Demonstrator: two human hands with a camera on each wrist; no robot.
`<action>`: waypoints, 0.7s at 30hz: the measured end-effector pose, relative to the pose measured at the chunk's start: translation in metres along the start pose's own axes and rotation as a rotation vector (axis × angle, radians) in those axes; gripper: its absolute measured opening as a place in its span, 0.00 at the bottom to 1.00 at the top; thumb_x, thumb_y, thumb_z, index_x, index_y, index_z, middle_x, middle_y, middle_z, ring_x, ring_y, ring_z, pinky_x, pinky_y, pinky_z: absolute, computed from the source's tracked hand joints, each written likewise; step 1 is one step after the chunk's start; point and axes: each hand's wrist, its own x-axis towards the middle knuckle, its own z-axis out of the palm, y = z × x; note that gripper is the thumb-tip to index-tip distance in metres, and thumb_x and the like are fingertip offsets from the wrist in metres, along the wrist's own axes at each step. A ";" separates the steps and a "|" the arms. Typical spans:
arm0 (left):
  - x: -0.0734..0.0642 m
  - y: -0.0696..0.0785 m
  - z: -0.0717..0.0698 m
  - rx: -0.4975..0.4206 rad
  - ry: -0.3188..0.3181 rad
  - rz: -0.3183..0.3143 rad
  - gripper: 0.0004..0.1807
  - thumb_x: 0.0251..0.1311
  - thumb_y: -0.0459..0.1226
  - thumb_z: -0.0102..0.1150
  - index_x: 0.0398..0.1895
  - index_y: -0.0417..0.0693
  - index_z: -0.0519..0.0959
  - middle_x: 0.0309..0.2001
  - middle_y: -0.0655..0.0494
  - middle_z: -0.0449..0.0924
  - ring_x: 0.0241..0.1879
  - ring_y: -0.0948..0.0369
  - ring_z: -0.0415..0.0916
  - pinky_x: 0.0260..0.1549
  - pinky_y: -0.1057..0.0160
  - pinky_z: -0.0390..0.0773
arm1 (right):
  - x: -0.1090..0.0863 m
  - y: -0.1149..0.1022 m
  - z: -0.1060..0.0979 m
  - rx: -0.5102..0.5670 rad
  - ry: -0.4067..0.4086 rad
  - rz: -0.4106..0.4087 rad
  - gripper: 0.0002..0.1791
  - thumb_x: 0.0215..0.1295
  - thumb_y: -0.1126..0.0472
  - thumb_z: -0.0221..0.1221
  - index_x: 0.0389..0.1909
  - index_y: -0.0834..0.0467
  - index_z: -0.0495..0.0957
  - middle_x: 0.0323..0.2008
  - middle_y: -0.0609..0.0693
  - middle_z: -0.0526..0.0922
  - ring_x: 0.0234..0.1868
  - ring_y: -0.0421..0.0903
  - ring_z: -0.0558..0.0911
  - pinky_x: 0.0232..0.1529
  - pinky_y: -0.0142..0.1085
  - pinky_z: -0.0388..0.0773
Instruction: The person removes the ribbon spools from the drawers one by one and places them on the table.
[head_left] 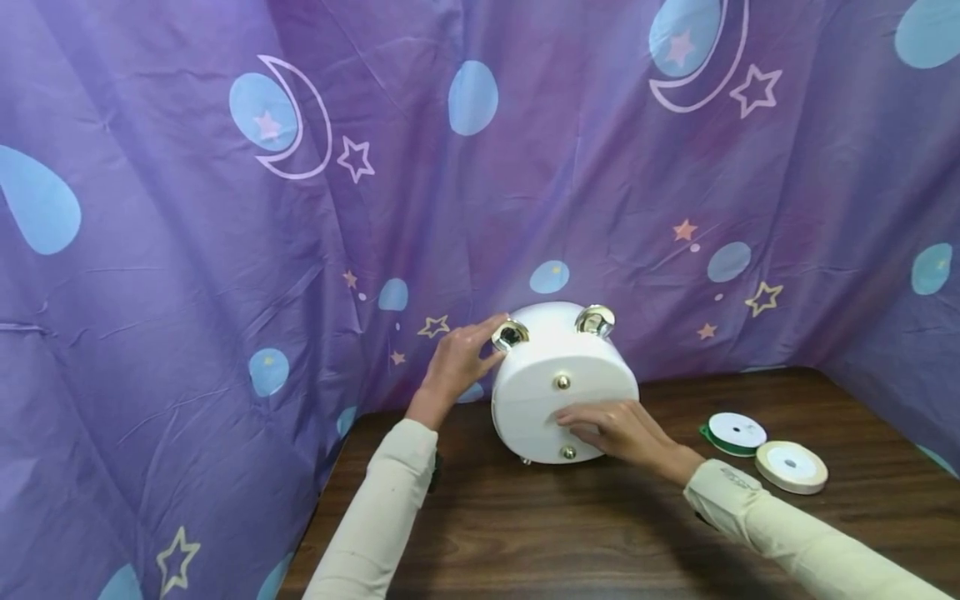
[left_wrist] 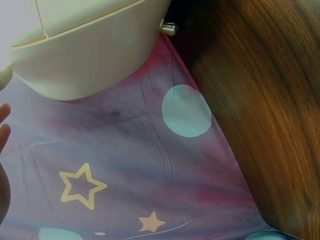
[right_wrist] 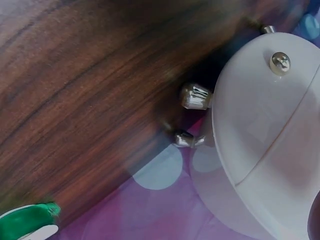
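A round white alarm clock [head_left: 555,367] stands on the wooden table [head_left: 525,533] with its back face toward me. Two shiny bells [head_left: 595,320] sit on top, and small brass screws [head_left: 562,382] dot the back. My left hand [head_left: 459,360] reaches the clock's upper left, its fingertips touching the left bell [head_left: 510,335]. My right hand [head_left: 615,429] lies with straight fingers flat on the lower back face. The left wrist view shows the clock's white body [left_wrist: 90,45] and my fingertips [left_wrist: 4,125] at the edge. In the right wrist view are the clock's back [right_wrist: 270,130] and metal feet [right_wrist: 196,96].
Purple cloth [head_left: 187,250] printed with moons and stars hangs behind and to both sides, draping onto the table's back edge. A green-and-white ribbon spool [head_left: 737,433] and a cream spool [head_left: 791,467] lie right of the clock. Bare wood stretches toward me.
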 end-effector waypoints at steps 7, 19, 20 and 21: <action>0.000 -0.001 0.002 -0.002 0.018 0.012 0.37 0.56 0.41 0.79 0.70 0.48 0.77 0.63 0.51 0.82 0.42 0.51 0.88 0.46 0.58 0.87 | -0.010 -0.002 0.005 0.028 -0.033 -0.063 0.24 0.45 0.65 0.80 0.47 0.49 0.90 0.47 0.41 0.91 0.44 0.40 0.90 0.45 0.36 0.87; 0.000 0.000 0.001 -0.006 0.002 -0.004 0.37 0.57 0.42 0.79 0.70 0.48 0.76 0.64 0.52 0.81 0.43 0.51 0.88 0.46 0.59 0.87 | -0.037 0.010 0.033 0.005 -0.144 -0.093 0.24 0.48 0.66 0.78 0.48 0.46 0.89 0.51 0.36 0.89 0.44 0.37 0.89 0.44 0.33 0.87; 0.000 0.000 0.001 -0.005 -0.001 -0.008 0.37 0.57 0.42 0.79 0.70 0.48 0.76 0.64 0.52 0.81 0.43 0.51 0.88 0.46 0.59 0.87 | -0.038 0.010 0.034 0.006 -0.153 -0.098 0.25 0.47 0.67 0.78 0.48 0.46 0.89 0.51 0.36 0.89 0.45 0.37 0.89 0.43 0.32 0.87; 0.000 0.000 0.000 -0.002 -0.002 -0.011 0.37 0.57 0.42 0.79 0.70 0.49 0.76 0.64 0.52 0.81 0.43 0.51 0.88 0.47 0.59 0.87 | -0.039 0.011 0.036 0.001 -0.161 -0.106 0.25 0.47 0.68 0.77 0.48 0.46 0.89 0.51 0.36 0.89 0.45 0.36 0.89 0.43 0.32 0.87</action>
